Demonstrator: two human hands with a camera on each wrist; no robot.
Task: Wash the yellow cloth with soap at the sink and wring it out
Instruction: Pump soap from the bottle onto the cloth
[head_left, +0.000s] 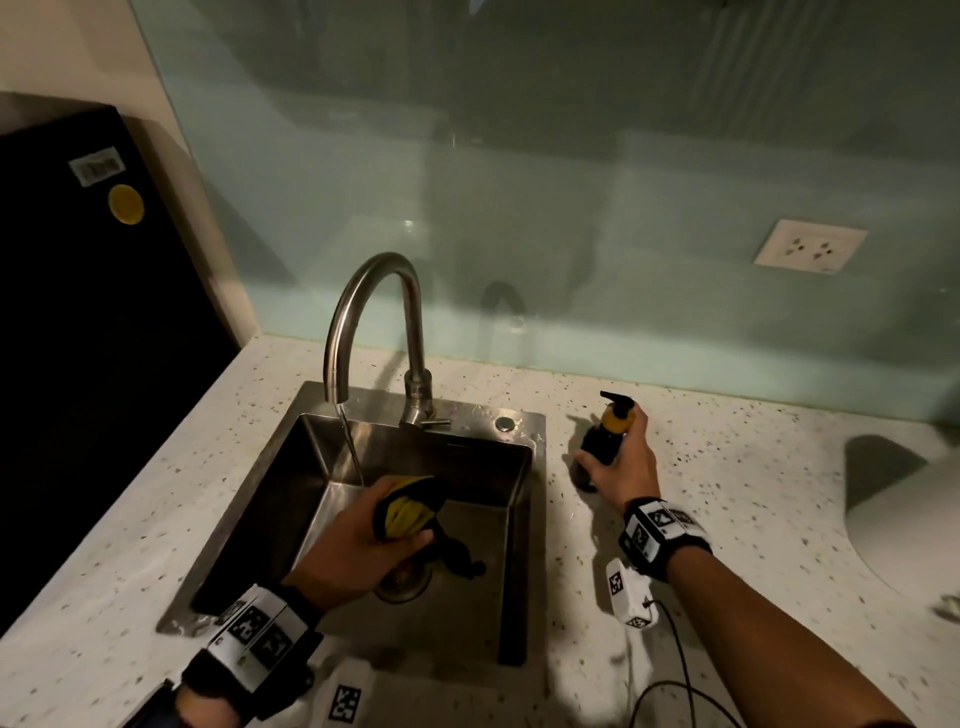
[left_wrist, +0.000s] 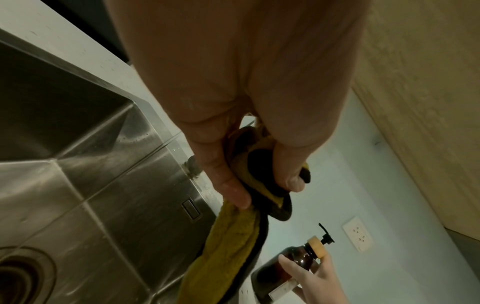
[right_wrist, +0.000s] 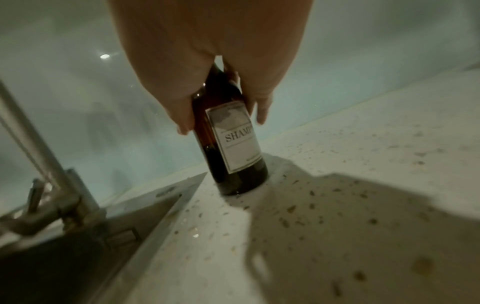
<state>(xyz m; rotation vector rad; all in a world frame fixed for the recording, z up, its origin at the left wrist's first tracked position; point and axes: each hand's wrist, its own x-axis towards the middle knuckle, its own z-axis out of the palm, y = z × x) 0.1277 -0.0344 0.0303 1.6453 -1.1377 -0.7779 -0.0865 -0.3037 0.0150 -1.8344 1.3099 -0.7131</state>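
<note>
My left hand (head_left: 363, 535) grips the bunched yellow cloth (head_left: 408, 512) with a dark edge over the steel sink (head_left: 311, 452); a tail hangs toward the drain. In the left wrist view the cloth (left_wrist: 233, 236) trails down from my curled fingers (left_wrist: 228, 185). A thin stream of water runs from the curved faucet (head_left: 374, 322) just behind the cloth. My right hand (head_left: 618, 457) wraps around a brown pump bottle (head_left: 602, 436) standing on the speckled counter right of the sink. The right wrist view shows the bottle (right_wrist: 231, 144) with a white label, its base on the counter.
The speckled counter (head_left: 727, 493) stretches right to a white rounded object (head_left: 909, 519). A glass backsplash with a wall socket (head_left: 810, 245) stands behind. A black appliance (head_left: 78, 312) sits at the left. A cable (head_left: 680, 670) trails over the counter near my right forearm.
</note>
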